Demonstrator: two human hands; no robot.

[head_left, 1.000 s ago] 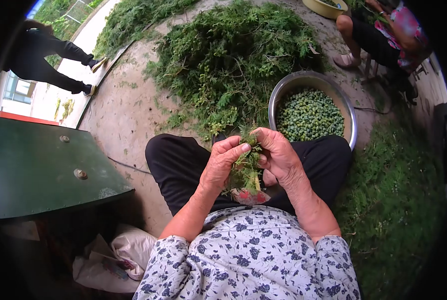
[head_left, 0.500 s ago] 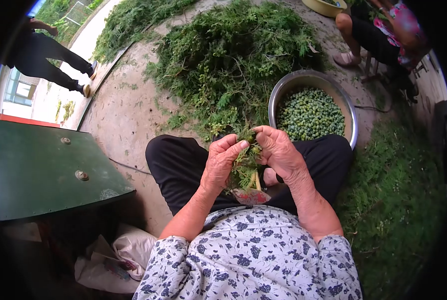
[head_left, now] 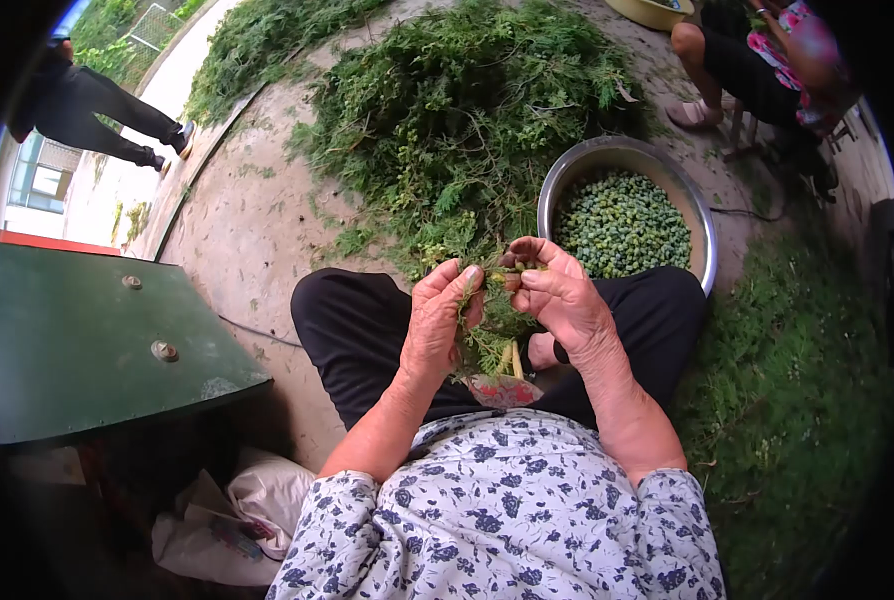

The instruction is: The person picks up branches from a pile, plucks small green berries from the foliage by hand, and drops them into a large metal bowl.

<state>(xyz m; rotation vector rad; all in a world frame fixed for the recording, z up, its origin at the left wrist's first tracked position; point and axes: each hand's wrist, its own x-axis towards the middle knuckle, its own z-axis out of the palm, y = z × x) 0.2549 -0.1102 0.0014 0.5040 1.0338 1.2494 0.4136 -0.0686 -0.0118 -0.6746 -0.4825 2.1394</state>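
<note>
Above my lap, my left hand (head_left: 435,322) is closed, pinching a leafy evergreen sprig (head_left: 489,335) between thumb and fingertips. Close beside it is my right hand (head_left: 565,298), turned palm partly up with its fingers curled. A few small green cones (head_left: 529,267) show between its thumb and fingers. Just beyond my right knee stands a round metal basin (head_left: 708,232) holding a heap of similar green cones (head_left: 622,228). A large pile of cut evergreen branches (head_left: 467,110) lies in front of me, reaching nearly to my hands.
On the left is a dark green metal panel (head_left: 97,340) with pale sacks (head_left: 227,540) below it. More greenery (head_left: 787,400) covers the ground at right. One person (head_left: 102,110) stands far left; another (head_left: 757,80) sits upper right near a yellow basin (head_left: 649,14).
My right hand has turned its palm upward and its fingers have curled around small green cones. My hands are slightly farther apart. The standing person has shifted a little.
</note>
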